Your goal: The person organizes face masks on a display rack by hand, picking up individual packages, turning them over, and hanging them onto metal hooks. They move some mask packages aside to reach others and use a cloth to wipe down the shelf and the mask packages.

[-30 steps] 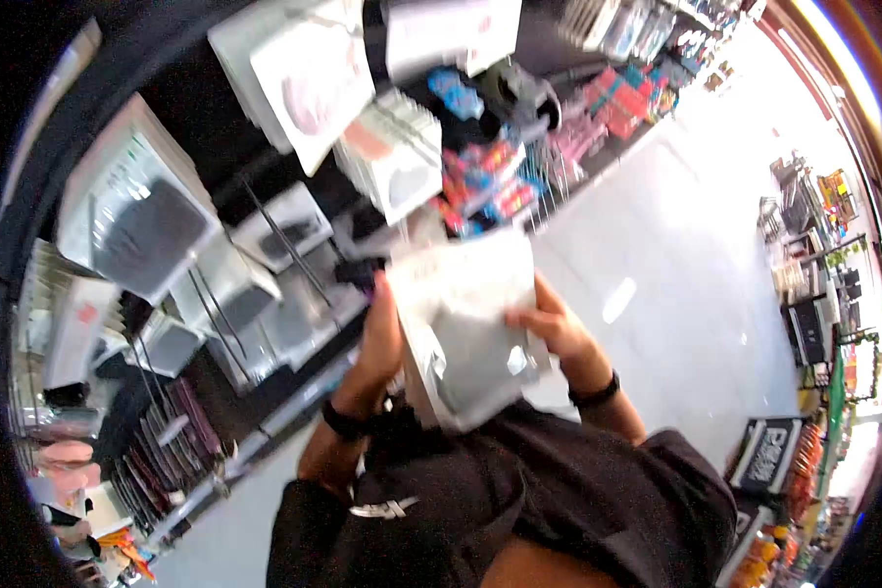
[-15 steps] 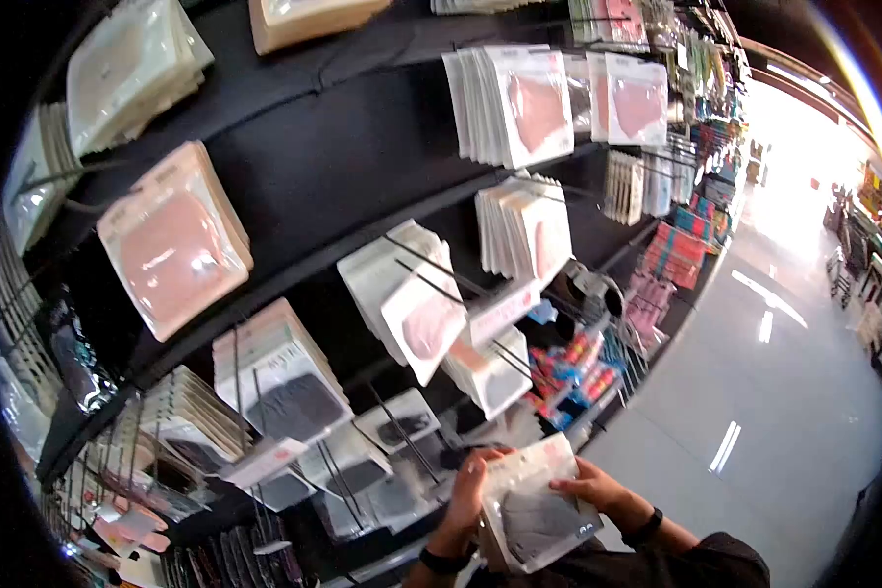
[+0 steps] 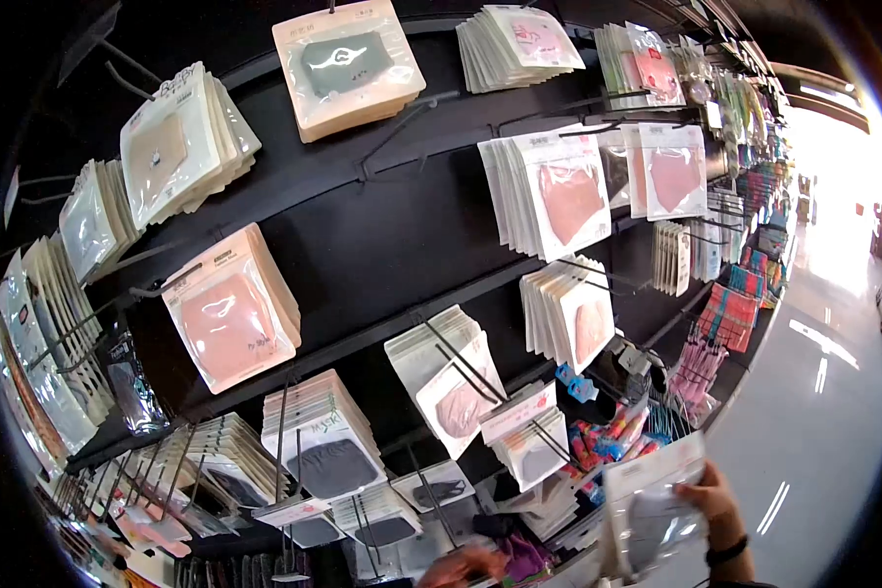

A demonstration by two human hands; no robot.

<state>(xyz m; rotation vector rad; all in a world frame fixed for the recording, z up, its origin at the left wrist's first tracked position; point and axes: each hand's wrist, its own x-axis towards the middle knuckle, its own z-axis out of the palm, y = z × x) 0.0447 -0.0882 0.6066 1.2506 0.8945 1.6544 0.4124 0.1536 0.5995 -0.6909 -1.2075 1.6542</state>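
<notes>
- Setting: a shop aisle. A black display wall (image 3: 363, 245) fills the left and centre, set with metal pegs carrying hanging packets of face masks. A pale glossy floor (image 3: 813, 412) runs off to the far right toward bright light.
- Right hand (image 3: 710, 500): low at the near right, fingers closed around the right edge of a clear mask packet (image 3: 652, 514), thumb side pressed on its face. The packet stands upright just in front of the lowest pegs. A dark wristband (image 3: 727, 551) sits on that wrist.
- Left hand (image 3: 461, 565): at the bottom edge, blurred; whether its fingers are spread or curled cannot be told. It is near the lowest packets.
- Count: one packet in hand; two hands; pink-mask stacks (image 3: 230, 314) and grey-mask stacks (image 3: 328, 446) too many to count.
</notes>
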